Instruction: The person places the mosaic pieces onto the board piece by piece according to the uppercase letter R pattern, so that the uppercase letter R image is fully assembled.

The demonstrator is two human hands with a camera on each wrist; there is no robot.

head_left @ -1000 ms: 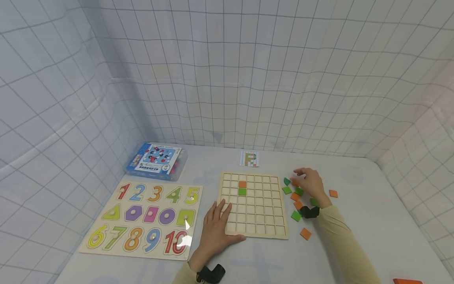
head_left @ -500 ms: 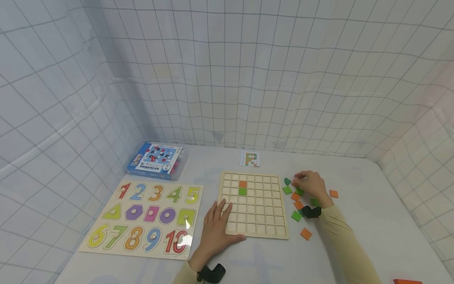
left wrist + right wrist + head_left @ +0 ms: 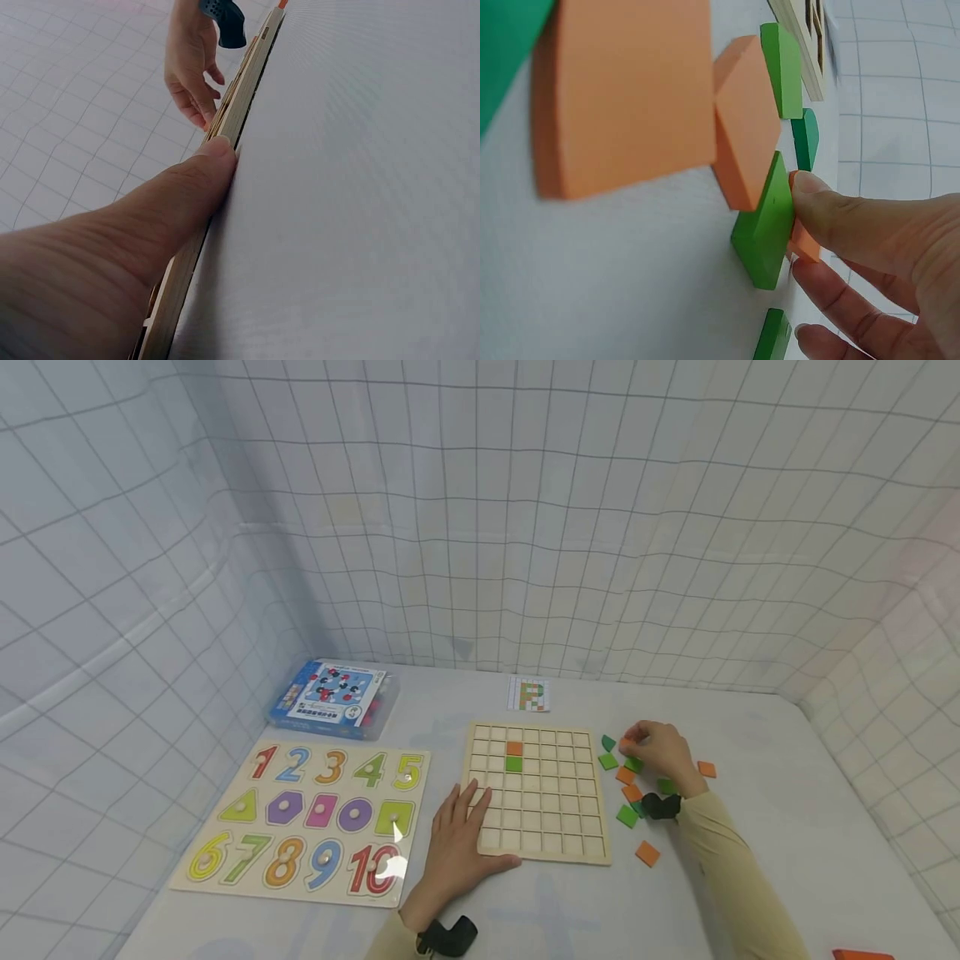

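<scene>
Fingers of the right hand pinch an orange tile among loose green and orange tiles, right of the wooden grid board. Fingers of the left hand are spread at the board's near left corner. On the bench, a knobbed number puzzle lies left, a pattern card beyond the board's far edge.

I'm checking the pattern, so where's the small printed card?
In the head view, the printed card lies just beyond the grid board, to the right of the blue box.
</scene>
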